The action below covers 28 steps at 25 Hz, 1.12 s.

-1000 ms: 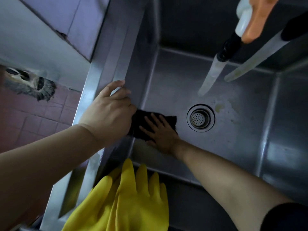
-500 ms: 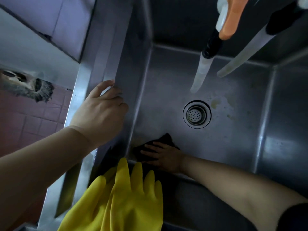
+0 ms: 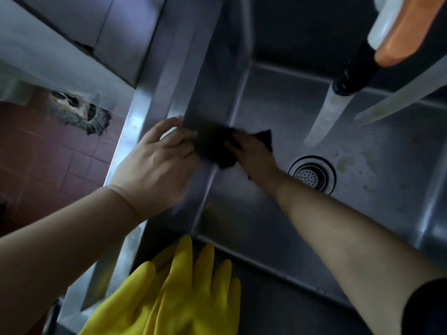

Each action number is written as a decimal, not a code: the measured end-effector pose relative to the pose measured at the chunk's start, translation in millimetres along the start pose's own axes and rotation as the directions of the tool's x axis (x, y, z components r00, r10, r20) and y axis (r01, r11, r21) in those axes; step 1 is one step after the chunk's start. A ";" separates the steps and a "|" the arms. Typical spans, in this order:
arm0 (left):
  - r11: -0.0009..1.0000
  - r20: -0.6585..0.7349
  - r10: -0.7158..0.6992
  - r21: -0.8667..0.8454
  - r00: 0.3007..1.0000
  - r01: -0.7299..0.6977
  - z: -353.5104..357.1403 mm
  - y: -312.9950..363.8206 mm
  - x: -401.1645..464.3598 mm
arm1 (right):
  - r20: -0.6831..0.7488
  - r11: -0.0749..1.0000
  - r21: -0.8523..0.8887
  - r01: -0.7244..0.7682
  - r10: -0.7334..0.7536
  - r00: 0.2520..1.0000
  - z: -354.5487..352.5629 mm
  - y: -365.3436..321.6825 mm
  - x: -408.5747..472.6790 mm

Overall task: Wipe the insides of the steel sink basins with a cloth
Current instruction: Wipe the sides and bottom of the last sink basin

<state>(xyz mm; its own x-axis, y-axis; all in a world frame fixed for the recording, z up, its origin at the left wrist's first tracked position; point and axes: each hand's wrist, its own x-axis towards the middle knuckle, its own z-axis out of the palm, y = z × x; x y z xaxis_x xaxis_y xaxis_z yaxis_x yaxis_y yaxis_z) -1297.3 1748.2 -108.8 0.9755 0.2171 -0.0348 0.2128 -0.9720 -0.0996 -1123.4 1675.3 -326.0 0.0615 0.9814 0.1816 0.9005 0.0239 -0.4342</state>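
Steel sink basin point(image 3: 278, 112) lies below and ahead of both hands, a deep, rigid, fixed thing whose smooth walls look slick, so nothing of it is to be taken hold of; judging by its build, it will bear firm pressure without giving, and its rim makes a sound brace. Its floor reaches out to the right of the right hand point(image 3: 256, 155), where the round drain strainer point(image 3: 312, 175) sits near the wrist, with pale stains on the steel beyond it. The left hand point(image 3: 154, 165) rests on the left rim of the basin, fingers loosely bent over the edge and holding nothing that can be seen. The right hand is down inside, just beside the left, at the seam where the left wall meets the floor, its fingers spread fairly flat and pressing the cloth point(image 3: 217, 146) against the steel. That dark cloth looks small, light, soft and limp; it should fold into corners, and is best worked under a flat palm, or pinched by a loose edge to lift. Part of it lies hidden under the fingers.
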 end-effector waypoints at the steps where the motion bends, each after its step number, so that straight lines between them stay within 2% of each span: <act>1: 1.000 -0.008 -0.001 0.000 1.000 0.001 0.0 0.4 0.1 | -0.068 0.977 0.078 -0.200 0.205 0.976 -5.8 14.5 19.4; 2: 1.000 -0.011 0.000 0.007 1.000 0.000 0.2 0.8 0.5 | -0.117 0.929 0.164 -0.333 0.353 0.928 -6.9 23.6 35.1; 3: 1.000 -0.014 0.001 0.013 1.000 -0.001 0.4 0.8 0.8 | -0.117 0.882 0.262 -0.391 0.431 0.895 -6.4 27.8 47.8; 6: 1.000 -0.032 0.002 0.008 0.999 -0.001 0.5 1.2 0.5 | 0.046 0.729 0.406 -0.551 0.585 0.809 5.8 -4.7 55.2; 8: 1.000 -0.028 0.005 0.017 1.000 -0.004 0.6 0.4 -0.2 | 0.049 0.623 0.570 -0.536 0.625 0.779 13.5 -43.4 35.4; 10: 1.000 -0.018 0.003 0.025 1.000 -0.003 1.0 0.2 -0.5 | 0.027 0.573 0.684 -0.451 0.598 0.801 22.3 -83.4 3.6; 12: 1.000 -0.020 -0.008 0.027 1.000 0.008 0.8 0.9 0.6 | 0.102 0.503 0.739 -0.448 0.574 0.812 24.1 -114.7 -26.5; 14: 1.000 -0.007 -0.003 0.029 1.000 0.003 -0.1 2.1 1.4 | 0.175 0.543 0.719 -0.434 0.462 0.869 27.3 -132.0 -55.2; 16: 1.000 0.004 0.010 0.027 1.000 -0.010 -1.7 2.6 1.5 | 0.223 0.694 0.650 -0.310 0.216 0.951 35.8 -136.5 -84.9; 17: 1.000 0.004 0.013 0.023 1.000 -0.013 -2.4 1.8 1.4 | 0.254 0.773 0.601 -0.202 0.055 0.966 38.4 -136.8 -97.5; 18: 1.000 0.002 0.014 0.021 1.000 -0.014 -2.7 0.9 1.3 | 0.285 0.826 0.559 -0.074 -0.107 0.952 39.3 -136.8 -108.1; 20: 0.999 -0.001 0.014 0.029 1.000 -0.014 -2.3 1.9 0.9 | 0.351 0.847 0.519 0.114 -0.333 0.875 39.4 -131.6 -125.5; 25: 0.999 -0.043 0.008 0.034 0.999 -0.007 1.6 2.1 -0.3 | 0.294 0.858 0.301 0.417 -0.500 0.815 7.5 -80.2 -151.5; 28: 0.999 -0.069 -0.003 0.050 0.998 0.006 4.9 1.2 -1.1 | 0.307 0.867 0.105 0.488 -0.495 0.813 -19.1 -49.2 -182.7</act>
<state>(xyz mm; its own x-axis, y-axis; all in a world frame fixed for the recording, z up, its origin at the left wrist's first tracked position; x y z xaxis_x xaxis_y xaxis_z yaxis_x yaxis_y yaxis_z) -1298.4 1747.2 -113.8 0.9765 0.2129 0.0343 0.2157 -0.9649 -0.1499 -1170.7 1491.2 -320.9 -0.5279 0.8443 0.0915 0.7650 0.5196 -0.3806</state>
